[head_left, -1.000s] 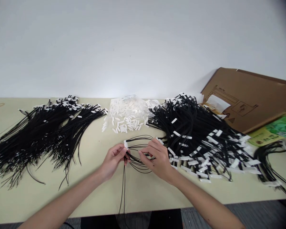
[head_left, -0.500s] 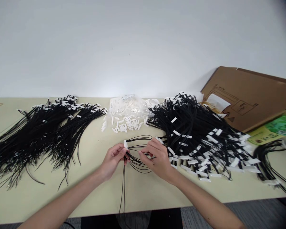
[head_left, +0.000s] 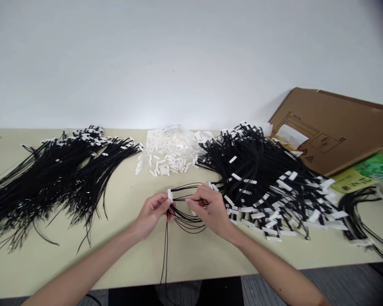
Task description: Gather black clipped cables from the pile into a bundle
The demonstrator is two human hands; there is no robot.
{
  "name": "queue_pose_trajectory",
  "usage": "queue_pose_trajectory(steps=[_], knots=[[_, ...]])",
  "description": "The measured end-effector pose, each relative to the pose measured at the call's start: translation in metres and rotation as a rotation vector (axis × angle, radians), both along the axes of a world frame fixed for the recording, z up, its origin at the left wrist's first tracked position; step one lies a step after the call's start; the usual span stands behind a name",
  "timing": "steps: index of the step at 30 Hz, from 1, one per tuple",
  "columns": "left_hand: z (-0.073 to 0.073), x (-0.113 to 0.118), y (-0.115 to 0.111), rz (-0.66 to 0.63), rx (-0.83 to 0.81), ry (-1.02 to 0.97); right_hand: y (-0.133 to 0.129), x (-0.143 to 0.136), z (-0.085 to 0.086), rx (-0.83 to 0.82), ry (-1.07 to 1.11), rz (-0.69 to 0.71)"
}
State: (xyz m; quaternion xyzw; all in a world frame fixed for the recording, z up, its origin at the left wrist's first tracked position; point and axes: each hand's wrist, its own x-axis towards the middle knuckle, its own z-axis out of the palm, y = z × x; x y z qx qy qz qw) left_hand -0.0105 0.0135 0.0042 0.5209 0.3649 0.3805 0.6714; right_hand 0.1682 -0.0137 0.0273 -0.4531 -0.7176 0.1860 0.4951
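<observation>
Cords (head_left: 187,208) sit pinched between left hand (head_left: 151,214) and right hand (head_left: 212,210); tagged pile (head_left: 268,187) is large, untagged pile (head_left: 57,178) remains.

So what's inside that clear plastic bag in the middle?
The clear bag holds many small white pieces; more lie spilled on the table in front. Their exact shape is too small to tell.

The pale yellow-green table (head_left: 124,255) carries two heaps of black cables (head_left: 51,178) (head_left: 264,178), loose white connectors (head_left: 169,163), a flattened cardboard box (head_left: 335,127) and green packets (head_left: 367,172).
</observation>
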Motion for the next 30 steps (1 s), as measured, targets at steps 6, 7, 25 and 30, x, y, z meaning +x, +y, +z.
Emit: queue_pose_trajectory(steps=[6, 7, 25, 30], knots=[[0.000, 0.000, -0.001, -0.024, -0.024, -0.015, -0.002, -0.005, -0.001, 0.080, -0.050, 0.002], [0.001, 0.000, -0.001, -0.028, -0.034, -0.020, -0.002, -0.006, -0.001, 0.097, -0.065, 0.008], [-0.001, 0.003, -0.002, -0.042, -0.109, -0.032, 0.001, -0.008, -0.013, 0.215, -0.159, 0.030], [0.003, 0.003, -0.001, 0.012, -0.164, -0.067, 0.000, -0.006, -0.012, 0.300, -0.264, -0.073]])
